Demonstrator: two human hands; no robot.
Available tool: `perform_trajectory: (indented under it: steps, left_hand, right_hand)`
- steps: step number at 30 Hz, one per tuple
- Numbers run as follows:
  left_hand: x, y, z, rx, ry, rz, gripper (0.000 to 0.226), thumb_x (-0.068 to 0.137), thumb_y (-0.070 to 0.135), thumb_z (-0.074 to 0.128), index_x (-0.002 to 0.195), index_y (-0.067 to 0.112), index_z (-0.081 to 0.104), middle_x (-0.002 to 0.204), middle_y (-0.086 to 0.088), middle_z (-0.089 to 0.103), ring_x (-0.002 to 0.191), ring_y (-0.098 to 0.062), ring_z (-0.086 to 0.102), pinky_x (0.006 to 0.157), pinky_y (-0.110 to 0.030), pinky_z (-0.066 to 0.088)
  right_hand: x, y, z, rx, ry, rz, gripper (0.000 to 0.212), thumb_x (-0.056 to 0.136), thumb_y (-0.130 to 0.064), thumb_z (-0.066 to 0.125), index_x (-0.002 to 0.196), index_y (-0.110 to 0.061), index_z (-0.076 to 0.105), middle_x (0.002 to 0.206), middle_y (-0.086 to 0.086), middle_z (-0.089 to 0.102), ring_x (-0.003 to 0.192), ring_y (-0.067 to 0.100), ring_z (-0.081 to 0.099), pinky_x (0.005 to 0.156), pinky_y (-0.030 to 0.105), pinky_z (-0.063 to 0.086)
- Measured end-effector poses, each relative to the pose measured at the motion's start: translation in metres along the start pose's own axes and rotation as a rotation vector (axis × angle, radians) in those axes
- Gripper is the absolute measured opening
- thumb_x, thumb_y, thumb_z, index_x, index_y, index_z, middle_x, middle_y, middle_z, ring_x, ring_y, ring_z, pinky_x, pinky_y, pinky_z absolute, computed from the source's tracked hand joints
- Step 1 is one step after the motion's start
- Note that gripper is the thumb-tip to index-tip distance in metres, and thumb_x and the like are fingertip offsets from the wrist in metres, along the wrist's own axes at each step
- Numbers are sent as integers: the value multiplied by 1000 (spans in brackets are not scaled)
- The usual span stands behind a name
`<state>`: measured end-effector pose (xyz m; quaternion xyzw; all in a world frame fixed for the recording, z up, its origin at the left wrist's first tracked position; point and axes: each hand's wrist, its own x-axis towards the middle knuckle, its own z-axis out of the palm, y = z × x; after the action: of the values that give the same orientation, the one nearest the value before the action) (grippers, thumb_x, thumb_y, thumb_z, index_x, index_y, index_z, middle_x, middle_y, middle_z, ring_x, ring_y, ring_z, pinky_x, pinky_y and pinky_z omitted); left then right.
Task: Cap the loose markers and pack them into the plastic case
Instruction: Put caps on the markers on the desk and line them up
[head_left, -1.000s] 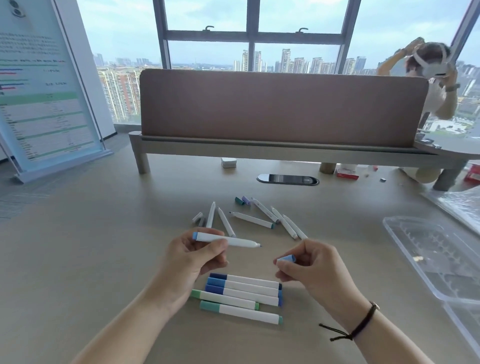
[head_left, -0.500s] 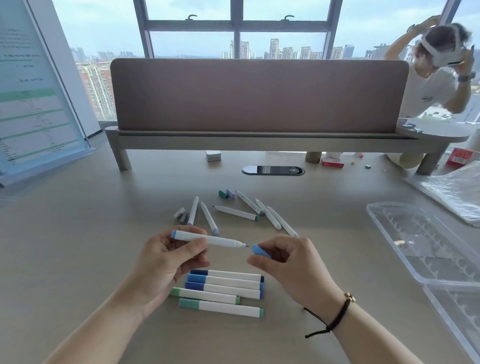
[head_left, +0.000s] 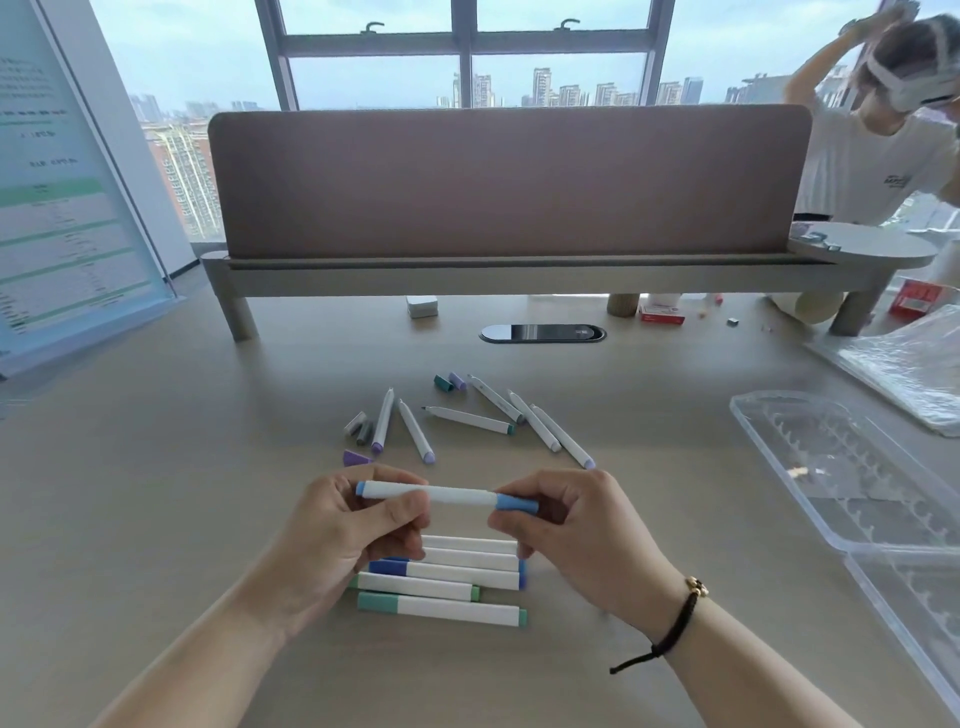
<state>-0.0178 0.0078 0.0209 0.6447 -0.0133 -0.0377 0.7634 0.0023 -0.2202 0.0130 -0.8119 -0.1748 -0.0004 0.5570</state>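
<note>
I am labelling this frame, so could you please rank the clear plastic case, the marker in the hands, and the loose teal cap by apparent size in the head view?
1. Clear plastic case, largest by far.
2. Light-blue marker, held by left hand and right hand; nearness enlarges it.
3. Loose teal cap, smallest.

Nothing here reads clearly. The standing display board (head_left: 67, 208) at the left carries rows of small print and green bands, but every line is too blurred to make out. The white T-shirt (head_left: 878, 166) of the person at the far right shows a small dark chest mark, also illegible. The red box (head_left: 661, 314) under the desk shelf has a white label whose print is too small to read.
</note>
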Motion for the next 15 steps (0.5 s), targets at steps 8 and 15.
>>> perform_trajectory:
  steps: [8, 15]
  left_hand:
    - [-1, -2, -1, 237, -55, 52, 39, 60, 42, 84, 67, 5, 72, 62, -18, 63, 46, -27, 56, 48, -27, 49]
    - [-2, -2, -4, 233, -58, 79, 42, 62, 37, 84, 70, -3, 72, 57, -18, 60, 45, -26, 51, 44, -26, 46]
  right_hand:
    - [-6, -2, -6, -107, -104, -60, 2, 85, -23, 76, 83, -24, 76, 61, 1, 63, 47, 7, 54, 55, 26, 48]
    - [-10, -6, -4, -146, -129, -148, 12, 88, -23, 72, 84, -13, 74, 63, 10, 59, 44, 9, 50, 52, 30, 47]
